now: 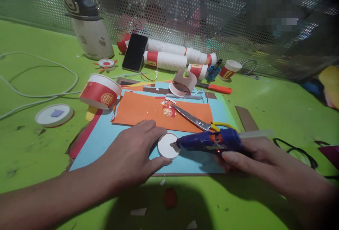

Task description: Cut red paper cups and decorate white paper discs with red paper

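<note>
A small round white disc (166,146) with a low rim, much like a cup's bottom, lies on light-blue paper (97,152). My left hand (137,148) steadies it between thumb and fingers. A blue hot glue gun (212,141) is gripped in my right hand (254,159), its metal nozzle pointing left at the disc's face, with a red light lit on its body. Whether glue is coming out I cannot tell. Just beyond the disc, an orange paper sheet (135,113) carries scissors (194,118) with yellow handles and some cut scraps (168,111).
A red-and-white paper bowl (100,91) and a white lid (54,115) stand at left. Behind are a phone (135,52), stacked paper cups (165,60), a cut cup piece (182,83) and an orange-handled knife (219,88). A white cable (53,96) crosses the green table.
</note>
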`<action>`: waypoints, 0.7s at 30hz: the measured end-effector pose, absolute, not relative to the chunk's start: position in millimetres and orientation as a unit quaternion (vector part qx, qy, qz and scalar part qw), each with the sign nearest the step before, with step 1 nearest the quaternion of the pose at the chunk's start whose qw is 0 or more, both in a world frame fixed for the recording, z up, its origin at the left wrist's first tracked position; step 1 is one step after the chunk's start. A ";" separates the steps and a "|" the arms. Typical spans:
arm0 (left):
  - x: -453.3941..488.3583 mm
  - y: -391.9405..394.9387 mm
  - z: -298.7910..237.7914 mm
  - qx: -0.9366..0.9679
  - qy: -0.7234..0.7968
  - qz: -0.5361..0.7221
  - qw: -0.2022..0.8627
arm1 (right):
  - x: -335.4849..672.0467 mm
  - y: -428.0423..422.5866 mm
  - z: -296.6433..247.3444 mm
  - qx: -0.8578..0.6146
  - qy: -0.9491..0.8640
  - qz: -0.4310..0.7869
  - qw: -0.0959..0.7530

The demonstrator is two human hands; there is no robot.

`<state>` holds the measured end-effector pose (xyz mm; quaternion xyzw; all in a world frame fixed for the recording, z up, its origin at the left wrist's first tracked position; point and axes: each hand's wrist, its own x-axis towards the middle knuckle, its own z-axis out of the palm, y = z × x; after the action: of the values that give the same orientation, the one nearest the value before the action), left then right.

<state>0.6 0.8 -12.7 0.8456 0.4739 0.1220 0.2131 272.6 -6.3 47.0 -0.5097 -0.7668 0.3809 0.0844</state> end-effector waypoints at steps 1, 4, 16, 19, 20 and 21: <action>0.5 0.6 -12.7 0.846 0.474 0.123 0.211 | 272.4 -6.4 47.3 -0.504 -0.770 0.381 0.086; 0.2 0.3 -13.5 0.847 0.473 0.124 0.210 | 269.3 -6.5 46.4 -0.495 -0.775 0.380 0.101; 0.9 0.5 -12.9 0.850 0.470 0.127 0.203 | 275.5 -6.3 48.7 -0.509 -0.759 0.398 0.079; 1.4 0.0 -13.8 0.847 0.474 0.128 0.204 | 274.3 -7.3 46.7 -0.507 -0.760 0.398 0.086; 1.3 -0.1 -14.3 0.846 0.475 0.129 0.204 | 275.0 -7.3 46.1 -0.510 -0.757 0.399 0.084; 1.1 -0.3 -14.6 0.845 0.476 0.130 0.205 | 276.4 -7.0 45.8 -0.516 -0.754 0.399 0.082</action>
<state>1.1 -0.3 -14.6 0.8450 0.4764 0.1302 0.2048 276.4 -7.0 45.8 -0.5156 -0.7537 0.3992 0.0824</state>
